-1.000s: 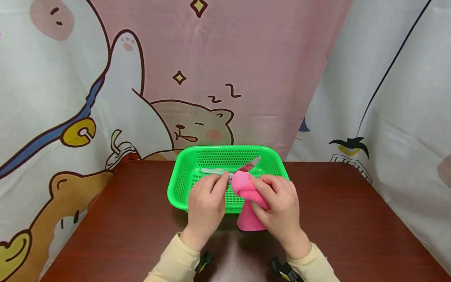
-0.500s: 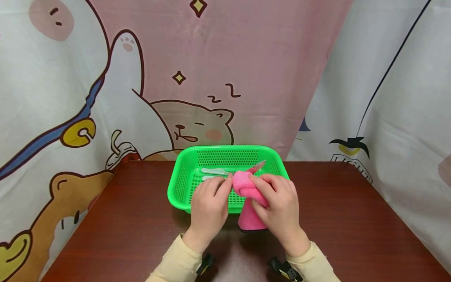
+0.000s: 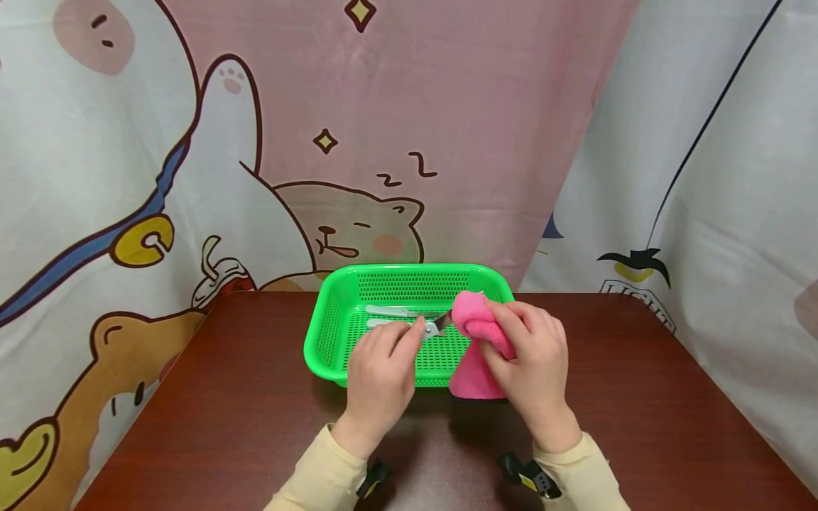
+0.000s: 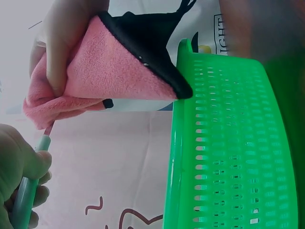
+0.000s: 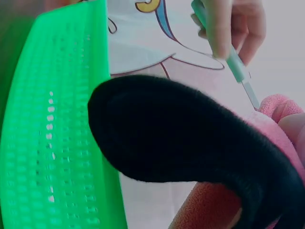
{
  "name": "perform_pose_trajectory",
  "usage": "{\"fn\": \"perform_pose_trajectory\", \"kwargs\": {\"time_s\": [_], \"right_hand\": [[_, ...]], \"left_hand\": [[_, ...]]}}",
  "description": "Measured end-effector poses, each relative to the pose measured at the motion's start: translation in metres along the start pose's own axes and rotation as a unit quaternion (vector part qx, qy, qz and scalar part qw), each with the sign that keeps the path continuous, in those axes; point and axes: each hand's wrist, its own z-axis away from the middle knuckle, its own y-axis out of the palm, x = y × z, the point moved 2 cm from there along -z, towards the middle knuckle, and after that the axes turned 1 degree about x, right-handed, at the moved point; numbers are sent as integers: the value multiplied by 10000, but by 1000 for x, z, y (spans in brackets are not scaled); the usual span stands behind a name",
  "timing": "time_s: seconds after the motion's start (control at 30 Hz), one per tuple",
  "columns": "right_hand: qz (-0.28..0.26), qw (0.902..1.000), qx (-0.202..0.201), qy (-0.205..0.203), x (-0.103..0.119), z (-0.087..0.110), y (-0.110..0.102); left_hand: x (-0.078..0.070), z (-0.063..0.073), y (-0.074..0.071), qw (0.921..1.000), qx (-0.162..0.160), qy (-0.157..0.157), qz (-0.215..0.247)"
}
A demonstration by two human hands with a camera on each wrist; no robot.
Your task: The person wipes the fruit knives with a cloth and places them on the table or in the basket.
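My left hand (image 3: 383, 369) grips the pale handle of a knife (image 4: 26, 200) over the front of the green basket. In the right wrist view a short length of the knife's blade (image 5: 250, 94) shows before the cloth. A pink cloth (image 3: 476, 323) with black edging is bunched around the blade, hiding the tip. My right hand (image 3: 537, 362) pinches that cloth, and a loose flap hangs below toward the basket's front rim. Inside the basket lies a second knife (image 3: 386, 311) with a pale handle, and another pale handle (image 3: 377, 322) shows partly behind my left hand.
The perforated green basket (image 3: 311, 344) stands on a dark brown table (image 3: 639, 397), toward its far edge. A printed cartoon curtain (image 3: 479, 128) hangs behind the table. Black straps circle both wrists.
My right hand has slid the cloth right and slightly up along the blade, toward the tip. The blade near the handle now shows, while the tip is covered. My left hand has shifted slightly right.
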Motion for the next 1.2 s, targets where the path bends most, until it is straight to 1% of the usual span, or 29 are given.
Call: {"fn": "perform_pose_trajectory", "kwargs": {"time_s": [0.23,0.4,0.7,0.87,0.97,1.2], "right_hand": [[28,9993,-166,342,-13,-4,-10],[142,9988,-216,422,-19,-5,-14],[255,9978,-203,573,-24,-6,-19],[218,9977,-353,545,-24,-7,-21],[133,9980,-372,498,-21,-7,-22],[-241,9994,-225,86,-3,-7,-16]], "left_hand": [[-1,0,1,10000,-57,25,28],[-1,1,1,9999,-68,-11,83],[0,1,0,9998,35,-71,196],[1,1,0,9997,78,-121,213],[3,1,0,9995,140,-199,217],[7,2,-1,9988,252,-373,180]]}}
